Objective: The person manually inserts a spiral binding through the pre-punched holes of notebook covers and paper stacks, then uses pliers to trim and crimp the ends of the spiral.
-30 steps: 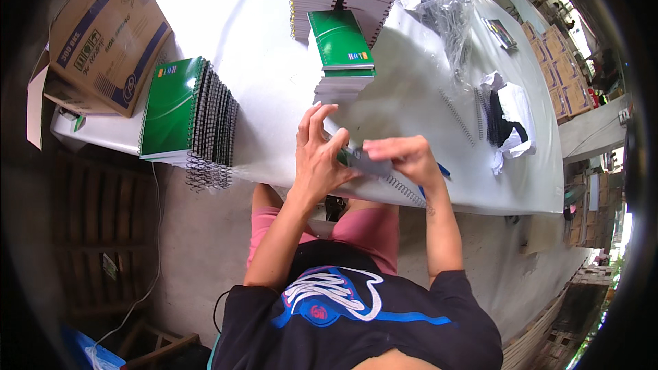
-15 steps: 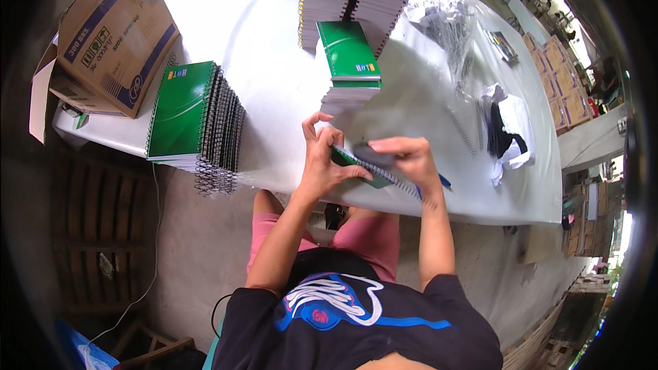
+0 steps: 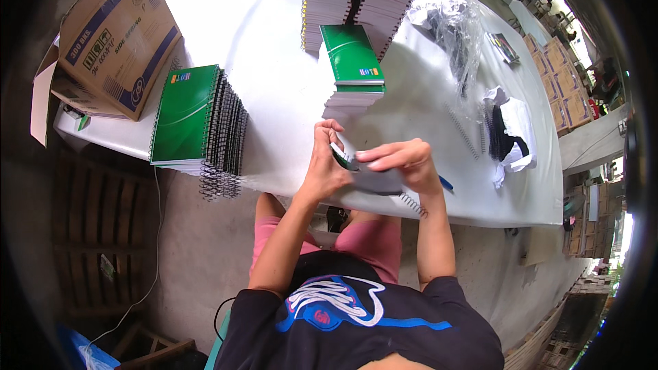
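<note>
My left hand (image 3: pixel 327 168) grips a small green-covered notebook (image 3: pixel 341 156) by its edge, held tilted above the near table edge. A metal spiral coil (image 3: pixel 413 205) sticks out past its lower right end, beside my right wrist. My right hand (image 3: pixel 406 163) is over the notebook's bound side, fingers pressed together and pointing left. Under those fingers is a dark grey flat shape (image 3: pixel 377 182), smeared by motion; its kind cannot be made out. Beyond my hands stands a stack of green notebooks (image 3: pixel 353 55), their page edges facing me.
A tall stack of spiral-bound books (image 3: pixel 325 0) stands behind. On the left are a pile of coiled green notebooks (image 3: pixel 184 113) and an open cardboard box (image 3: pixel 116 48). To the right lie loose coils (image 3: pixel 462 130), a blue pen (image 3: pixel 446 183), clear plastic (image 3: pixel 456 34) and black-and-white cloth (image 3: pixel 510 130).
The dark grey shape has moved down across the notebook, covering most of the coil. My right fingers have straightened somewhat. My left hand has shifted slightly right, its raised fingers curling in.
</note>
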The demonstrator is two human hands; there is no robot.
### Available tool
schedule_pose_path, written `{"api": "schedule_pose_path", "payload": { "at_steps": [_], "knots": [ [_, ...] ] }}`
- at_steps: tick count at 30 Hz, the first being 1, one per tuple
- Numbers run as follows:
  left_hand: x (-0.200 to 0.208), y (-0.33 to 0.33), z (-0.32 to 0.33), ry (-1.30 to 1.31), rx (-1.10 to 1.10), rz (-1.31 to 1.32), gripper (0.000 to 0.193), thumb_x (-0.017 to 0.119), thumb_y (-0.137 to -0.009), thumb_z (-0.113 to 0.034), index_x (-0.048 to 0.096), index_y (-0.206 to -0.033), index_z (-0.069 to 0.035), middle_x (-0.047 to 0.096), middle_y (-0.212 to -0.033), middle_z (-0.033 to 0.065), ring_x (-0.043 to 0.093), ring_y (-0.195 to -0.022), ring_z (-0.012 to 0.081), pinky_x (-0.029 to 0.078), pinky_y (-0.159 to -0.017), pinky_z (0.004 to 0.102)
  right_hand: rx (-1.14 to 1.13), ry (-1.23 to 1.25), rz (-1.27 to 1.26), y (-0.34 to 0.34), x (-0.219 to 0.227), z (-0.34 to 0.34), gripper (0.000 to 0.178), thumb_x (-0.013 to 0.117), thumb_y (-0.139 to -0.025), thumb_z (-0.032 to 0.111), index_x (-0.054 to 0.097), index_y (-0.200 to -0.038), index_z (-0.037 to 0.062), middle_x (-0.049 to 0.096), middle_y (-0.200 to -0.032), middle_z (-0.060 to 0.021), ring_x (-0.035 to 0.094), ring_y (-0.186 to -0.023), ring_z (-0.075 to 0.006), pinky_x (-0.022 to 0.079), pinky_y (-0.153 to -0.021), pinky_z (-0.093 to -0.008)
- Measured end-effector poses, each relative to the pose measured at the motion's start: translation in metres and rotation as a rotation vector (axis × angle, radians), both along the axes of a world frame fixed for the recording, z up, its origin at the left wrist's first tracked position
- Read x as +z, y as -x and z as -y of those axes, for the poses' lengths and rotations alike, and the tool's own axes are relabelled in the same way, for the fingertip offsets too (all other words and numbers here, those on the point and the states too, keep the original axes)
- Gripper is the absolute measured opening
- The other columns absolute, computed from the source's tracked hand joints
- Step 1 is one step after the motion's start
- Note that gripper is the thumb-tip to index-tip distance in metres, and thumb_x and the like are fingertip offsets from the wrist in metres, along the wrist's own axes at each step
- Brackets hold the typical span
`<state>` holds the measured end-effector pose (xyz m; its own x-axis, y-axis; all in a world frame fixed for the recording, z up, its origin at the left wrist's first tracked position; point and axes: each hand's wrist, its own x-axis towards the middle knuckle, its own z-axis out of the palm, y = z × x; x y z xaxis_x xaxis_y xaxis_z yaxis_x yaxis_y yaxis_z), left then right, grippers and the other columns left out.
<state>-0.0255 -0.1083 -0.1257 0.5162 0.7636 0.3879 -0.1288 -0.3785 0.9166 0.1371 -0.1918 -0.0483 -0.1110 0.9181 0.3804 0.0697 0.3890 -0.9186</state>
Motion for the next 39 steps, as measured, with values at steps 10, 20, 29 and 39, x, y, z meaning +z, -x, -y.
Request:
{"api": "schedule_pose_path", "payload": {
  "at_steps": [10,20,29,39],
  "knots": [
    [-0.003,0.002,0.003,-0.047,-0.023,-0.013,0.1,0.093,-0.043,-0.04,0.027,-0.108,-0.003,0.026,-0.105,0.0114,0.037,-0.098,0.0247,0.038,-0.086,0.0329,-0.134,0.144,0.209,-0.001,-0.013,-0.016,0.04,0.058,-0.065,-0.016,0.072,-0.097,0.0046,0.07,-0.101,-0.013,0.066,-0.095,-0.02,0.052,-0.083,-0.0305],
    [0.012,0.01,0.007,0.468,-0.228,0.229,0.016,0.068,-0.083,-0.003,0.054,-0.092,-0.004,0.052,-0.091,0.002,0.05,-0.087,0.01,0.041,-0.079,0.0222,-0.523,0.106,0.184,-0.05,-0.009,0.037,0.037,0.061,-0.07,-0.009,0.068,-0.105,0.0015,0.066,-0.109,-0.0185,0.063,-0.104,-0.0279,0.049,-0.09,-0.0317],
    [0.016,0.011,0.007,0.609,-0.238,0.273,0.026,0.07,-0.081,-0.002,0.059,-0.104,-0.004,0.057,-0.098,0.0003,0.054,-0.083,0.007,0.044,-0.069,0.0206,-1.083,0.462,0.897,-0.024,-0.036,0.099,0.062,0.065,-0.082,0.04,0.046,-0.136,0.0175,0.04,-0.14,-0.0184,0.04,-0.127,-0.0361,0.033,-0.103,-0.0455],
    [0.025,0.01,0.019,0.128,0.184,0.188,0.028,0.077,-0.071,-0.001,0.072,-0.098,-0.004,0.07,-0.086,0.009,0.063,-0.083,0.0137,0.05,-0.073,0.0246,-1.114,0.281,0.506,0.024,-0.023,0.117,0.044,0.051,-0.093,0.026,0.046,-0.135,0.0113,0.05,-0.115,-0.0145,0.046,-0.107,-0.0322,0.033,-0.098,-0.0458]
  ]
}}
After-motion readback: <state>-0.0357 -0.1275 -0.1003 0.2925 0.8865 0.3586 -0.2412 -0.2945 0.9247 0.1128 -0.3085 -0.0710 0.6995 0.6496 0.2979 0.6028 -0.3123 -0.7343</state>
